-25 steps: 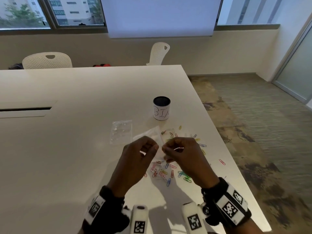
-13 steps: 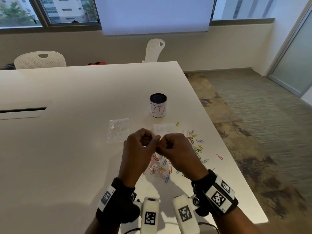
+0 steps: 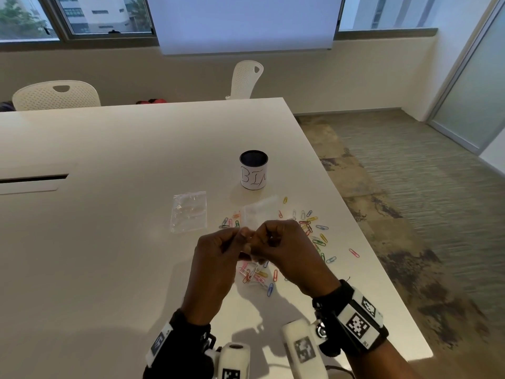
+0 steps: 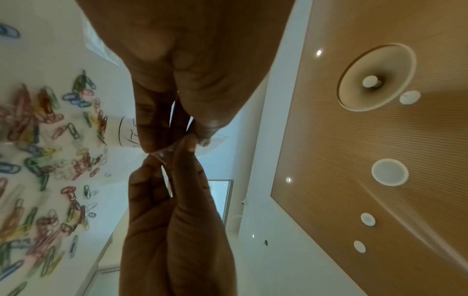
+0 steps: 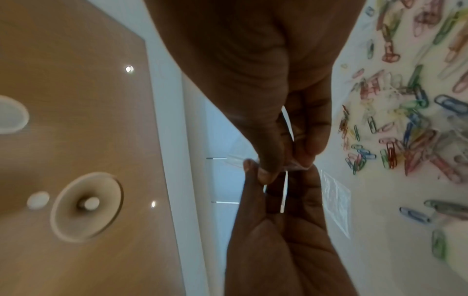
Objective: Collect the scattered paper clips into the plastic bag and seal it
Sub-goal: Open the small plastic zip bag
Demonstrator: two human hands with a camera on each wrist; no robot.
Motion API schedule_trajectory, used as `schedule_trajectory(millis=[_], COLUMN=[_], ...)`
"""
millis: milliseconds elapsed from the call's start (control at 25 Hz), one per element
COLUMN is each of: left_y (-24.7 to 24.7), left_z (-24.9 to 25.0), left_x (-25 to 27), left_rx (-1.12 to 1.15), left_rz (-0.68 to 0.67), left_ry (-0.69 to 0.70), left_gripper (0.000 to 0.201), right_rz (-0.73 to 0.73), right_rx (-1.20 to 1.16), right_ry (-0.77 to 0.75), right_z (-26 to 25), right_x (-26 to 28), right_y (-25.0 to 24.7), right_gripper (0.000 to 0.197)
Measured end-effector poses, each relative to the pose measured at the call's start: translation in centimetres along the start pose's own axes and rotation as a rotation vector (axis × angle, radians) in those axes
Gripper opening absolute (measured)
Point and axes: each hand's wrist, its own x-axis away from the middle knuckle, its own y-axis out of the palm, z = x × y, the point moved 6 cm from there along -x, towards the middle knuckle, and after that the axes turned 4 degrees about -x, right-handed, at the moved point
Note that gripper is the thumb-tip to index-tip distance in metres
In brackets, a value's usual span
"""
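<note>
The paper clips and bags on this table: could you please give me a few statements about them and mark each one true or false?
1. Both hands pinch the same clear plastic bag: left hand, right hand. True.
2. All the paper clips are already inside the bag. False: many lie loose on the table.
3. A second clear bag lies flat on the table, to the left of the hands. True.
4. The cup lies tipped on its side. False: it stands upright beyond the clips.
5. The left hand rests flat on the table. False: it is raised, pinching the bag.
</note>
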Motion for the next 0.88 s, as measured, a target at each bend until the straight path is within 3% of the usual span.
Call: schedule_trajectory(millis=[120,400,720,880], left_y=[-0.1,-0.6,-0.9,-1.1], left_z=[0.0,-1.0,-0.1,-0.1], left_x=[0.1,0.7,1.0,1.1], left_rx=[0.042,-0.005,-0.169,-0.184], left_rz=[-0.009,0.201,0.21,0.283], left_ry=[-0.002,0.046,0.12,0.116], left_gripper=[0.026,0.005,0.005,0.01], right_rz=[0.005,0.108,0.122,0.225], right_rx=[-0.149,0.021,-0.151,-0.259], right_ry=[0.086,0.008,0.069,0.121], right_z=[0.5,0.9,1.4,2.2], right_x=[0.3,0.4,0.8,0.8], right_y=[0.0,0.3,0.6,0.5], right_gripper=[0.017,0.01,0.012,0.006])
